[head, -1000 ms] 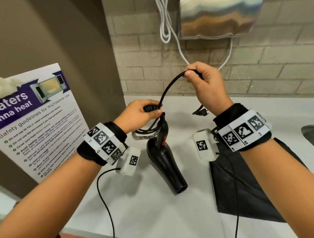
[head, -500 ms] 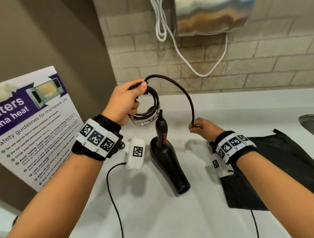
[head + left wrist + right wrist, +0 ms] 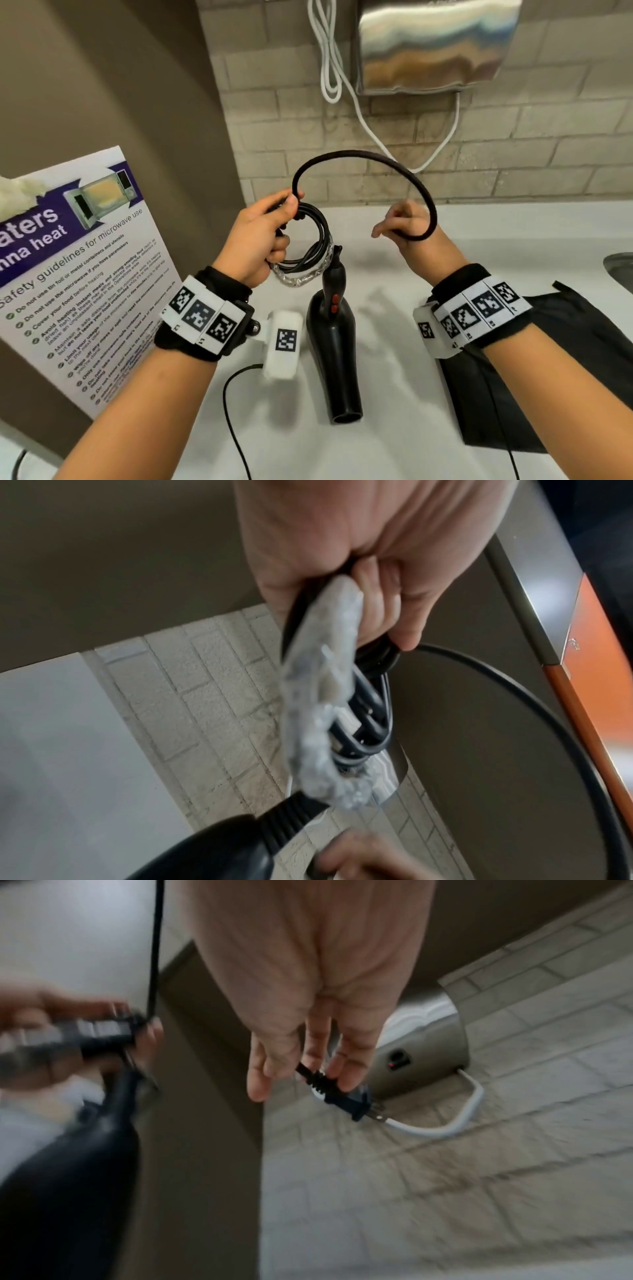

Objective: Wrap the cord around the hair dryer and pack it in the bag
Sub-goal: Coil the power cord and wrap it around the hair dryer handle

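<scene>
A black hair dryer (image 3: 334, 346) hangs nozzle-down over the white counter (image 3: 394, 428), its handle up. My left hand (image 3: 263, 240) grips several coiled loops of its black cord (image 3: 310, 246), one stretch wrapped in clear plastic (image 3: 322, 696). From that hand the free cord (image 3: 359, 156) arcs up and over to my right hand (image 3: 406, 224), which pinches the cord just behind the black plug (image 3: 346, 1099). A flat black bag (image 3: 565, 359) lies on the counter at the right, partly under my right forearm.
A steel hand dryer (image 3: 431, 44) with white cables (image 3: 329, 65) hangs on the brick wall behind. A microwave safety poster (image 3: 68, 274) leans at the left. A sink edge (image 3: 620, 267) shows at far right. Thin black wrist-camera wires (image 3: 236, 435) trail over the counter.
My right hand has risen from the counter to the left hand's level, carrying the cord end up and widening the arc. The left hand still holds the coil.
</scene>
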